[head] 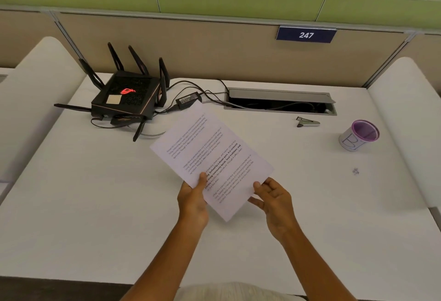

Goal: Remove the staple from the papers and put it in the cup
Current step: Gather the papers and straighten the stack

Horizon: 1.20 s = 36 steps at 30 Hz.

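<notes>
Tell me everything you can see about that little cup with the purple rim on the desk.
The cup is small and white, looks like paper or plastic, with a purple rim and purple inside. A large letter B is drawn in dark line on its side. It stands upright on the white desk, far right, past the open cable tray and to the right of the metal staple remover. Nothing touches it but the desk; both hands are away, on the papers. I cannot tell whether anything is inside.

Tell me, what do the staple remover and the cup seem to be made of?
Staple remover: probably metal; its grey body has a dull sheen, and the dark jaw end may be plastic. Cup: likely paper or thin plastic; matte white wall with a drawn mark, purple rim and inside.
</notes>
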Each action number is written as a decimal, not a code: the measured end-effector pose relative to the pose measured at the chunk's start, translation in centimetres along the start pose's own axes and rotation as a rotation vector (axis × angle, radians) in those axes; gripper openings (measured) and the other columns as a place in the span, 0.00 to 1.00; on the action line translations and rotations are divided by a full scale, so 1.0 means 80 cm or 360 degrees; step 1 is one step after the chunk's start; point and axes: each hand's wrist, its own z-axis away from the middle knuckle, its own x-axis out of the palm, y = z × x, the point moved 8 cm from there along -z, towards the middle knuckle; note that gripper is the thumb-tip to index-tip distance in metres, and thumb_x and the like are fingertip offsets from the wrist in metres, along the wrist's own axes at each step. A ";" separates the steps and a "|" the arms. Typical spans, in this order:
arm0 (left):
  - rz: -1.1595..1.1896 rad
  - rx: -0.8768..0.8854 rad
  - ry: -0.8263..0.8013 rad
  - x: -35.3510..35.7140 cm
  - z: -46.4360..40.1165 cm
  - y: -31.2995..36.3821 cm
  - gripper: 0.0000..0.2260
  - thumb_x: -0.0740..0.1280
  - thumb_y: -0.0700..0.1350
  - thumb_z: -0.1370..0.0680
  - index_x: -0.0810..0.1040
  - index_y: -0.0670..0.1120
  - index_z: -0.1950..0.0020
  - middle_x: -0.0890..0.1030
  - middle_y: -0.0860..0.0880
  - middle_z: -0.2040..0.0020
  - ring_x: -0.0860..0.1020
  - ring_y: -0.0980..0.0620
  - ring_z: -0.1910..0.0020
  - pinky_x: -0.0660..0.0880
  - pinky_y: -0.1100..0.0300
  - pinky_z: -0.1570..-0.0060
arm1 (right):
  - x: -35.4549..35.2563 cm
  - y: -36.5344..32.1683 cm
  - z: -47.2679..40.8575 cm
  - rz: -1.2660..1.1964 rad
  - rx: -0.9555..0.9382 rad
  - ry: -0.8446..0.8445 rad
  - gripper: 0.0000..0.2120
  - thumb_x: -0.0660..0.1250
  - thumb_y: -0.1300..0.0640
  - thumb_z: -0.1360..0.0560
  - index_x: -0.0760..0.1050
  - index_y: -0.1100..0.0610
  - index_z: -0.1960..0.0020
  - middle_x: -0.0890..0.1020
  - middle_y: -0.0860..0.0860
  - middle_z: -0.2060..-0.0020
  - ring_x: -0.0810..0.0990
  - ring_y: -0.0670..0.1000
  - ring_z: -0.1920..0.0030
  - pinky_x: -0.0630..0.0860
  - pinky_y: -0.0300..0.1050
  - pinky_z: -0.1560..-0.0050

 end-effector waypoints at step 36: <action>-0.1042 0.0497 -0.0270 -0.001 -0.006 0.054 0.09 0.76 0.42 0.22 0.84 0.58 0.49 0.86 0.58 0.55 0.84 0.58 0.54 0.80 0.68 0.59 | -0.066 -0.036 -0.006 0.0601 -0.0313 0.0424 0.10 0.71 0.58 0.19 0.83 0.42 0.47 0.88 0.39 0.53 0.86 0.40 0.50 0.83 0.32 0.54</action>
